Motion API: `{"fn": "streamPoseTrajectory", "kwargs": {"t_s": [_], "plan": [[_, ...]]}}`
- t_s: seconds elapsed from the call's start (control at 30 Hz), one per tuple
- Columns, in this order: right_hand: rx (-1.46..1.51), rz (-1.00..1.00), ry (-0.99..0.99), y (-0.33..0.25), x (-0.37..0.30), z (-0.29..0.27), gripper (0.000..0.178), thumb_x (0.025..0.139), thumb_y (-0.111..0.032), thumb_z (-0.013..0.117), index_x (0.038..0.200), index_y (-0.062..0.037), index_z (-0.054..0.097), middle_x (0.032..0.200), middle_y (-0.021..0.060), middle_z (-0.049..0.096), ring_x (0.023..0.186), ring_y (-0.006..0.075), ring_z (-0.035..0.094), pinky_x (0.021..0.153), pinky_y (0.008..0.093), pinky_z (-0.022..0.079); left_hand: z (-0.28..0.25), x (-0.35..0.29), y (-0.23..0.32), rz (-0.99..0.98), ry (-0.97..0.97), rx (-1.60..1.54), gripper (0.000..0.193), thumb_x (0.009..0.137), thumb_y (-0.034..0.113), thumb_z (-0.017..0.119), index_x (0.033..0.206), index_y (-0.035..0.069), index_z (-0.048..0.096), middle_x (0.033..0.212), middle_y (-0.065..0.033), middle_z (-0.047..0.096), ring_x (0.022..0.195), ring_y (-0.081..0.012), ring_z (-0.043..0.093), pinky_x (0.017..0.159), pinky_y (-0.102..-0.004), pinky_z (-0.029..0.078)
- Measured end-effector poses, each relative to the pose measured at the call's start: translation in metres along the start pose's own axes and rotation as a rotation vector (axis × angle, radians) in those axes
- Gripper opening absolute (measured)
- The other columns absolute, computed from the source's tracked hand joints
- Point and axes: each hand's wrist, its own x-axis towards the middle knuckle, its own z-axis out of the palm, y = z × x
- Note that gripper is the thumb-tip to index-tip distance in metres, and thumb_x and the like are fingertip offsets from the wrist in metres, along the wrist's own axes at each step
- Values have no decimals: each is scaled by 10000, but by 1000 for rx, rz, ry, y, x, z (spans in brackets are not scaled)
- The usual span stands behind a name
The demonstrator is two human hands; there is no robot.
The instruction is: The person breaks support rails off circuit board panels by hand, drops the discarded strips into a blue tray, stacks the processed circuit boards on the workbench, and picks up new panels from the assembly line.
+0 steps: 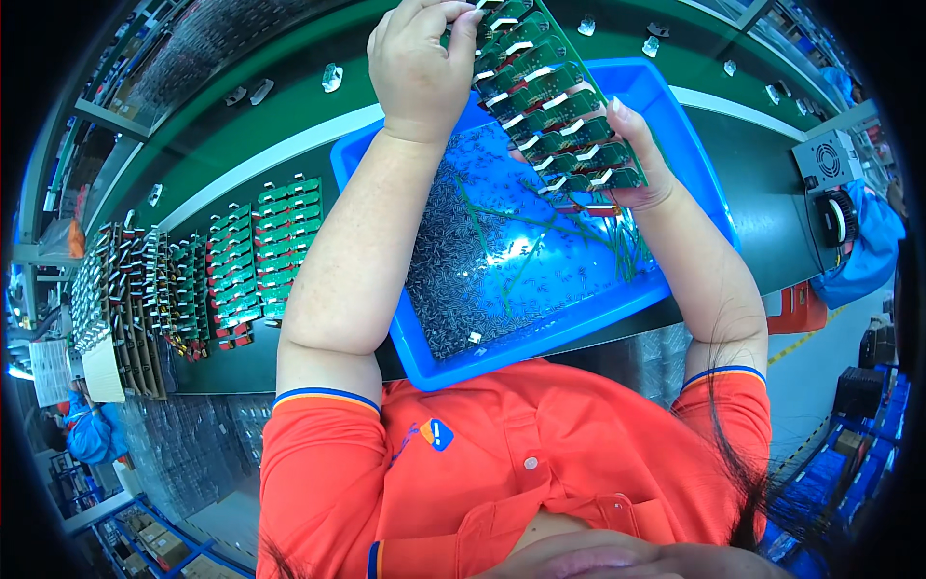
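Note:
A green circuit board panel point(555, 106), with white connectors in rows, is held up at a tilt over the far part of a blue tray point(540, 340). My right hand point(644, 159) grips the panel's near right end, thumb on its edge and the other fingers mostly hidden beneath. At the panel's far left edge, my left hand point(420, 63) is closed with thumb and fingers pinched against it; the fingertips are partly cut off by the picture's top. In the tray lie a heap of small dark pieces point(444, 280) and several thin green strips point(627, 253).
More green board panels point(289, 232) stand in rows on the dark table at the left, beside boards with brown dividers point(135, 309). Beyond the tray runs a green conveyor belt point(289, 108) carrying clear plastic pieces point(332, 77). A grey box with a fan point(828, 159) is at the right.

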Motion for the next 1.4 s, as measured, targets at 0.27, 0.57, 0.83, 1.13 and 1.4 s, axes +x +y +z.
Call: {"fn": "streamPoseTrajectory", "kwargs": {"t_s": [0.27,0.57,0.83,1.13,1.4], "plan": [[103,-16,-1,0,6,-8,732,900,-525,577,1420,-21,464,1216,174,653,1036,269,697,875,373,572,-3,2,20,-77,119,-185,63,880,48,668,922,7,648,1022,-159,638,918,-294,615,823,-345,487],[-399,-73,8,-5,7,1,891,802,-554,663,1462,-8,418,1315,152,582,1134,210,605,965,330,487,-8,4,21,-92,72,-100,154,977,121,530,930,4,619,1126,-218,608,1040,-352,581,955,-412,431],[-643,-80,51,-6,5,11,937,778,-622,611,1466,-12,431,1396,139,523,1313,236,483,1107,379,356,-9,3,23,-188,-4,-289,164,1004,113,491,935,-5,581,1163,-204,606,988,-299,599,916,-377,454],[-586,-60,83,-9,3,16,946,748,-619,626,1460,-25,439,1365,137,543,1252,227,528,1063,360,392,-8,4,29,-138,-101,-355,147,992,122,514,925,-1,558,1243,-214,586,1036,-265,579,953,-367,437],[-283,-85,22,-4,0,3,766,879,-502,610,1449,-15,454,1254,99,616,1128,165,586,987,312,447,-8,3,44,-131,-22,-368,118,974,86,506,913,0,559,1359,-272,510,1106,-289,559,974,-365,420]]}}
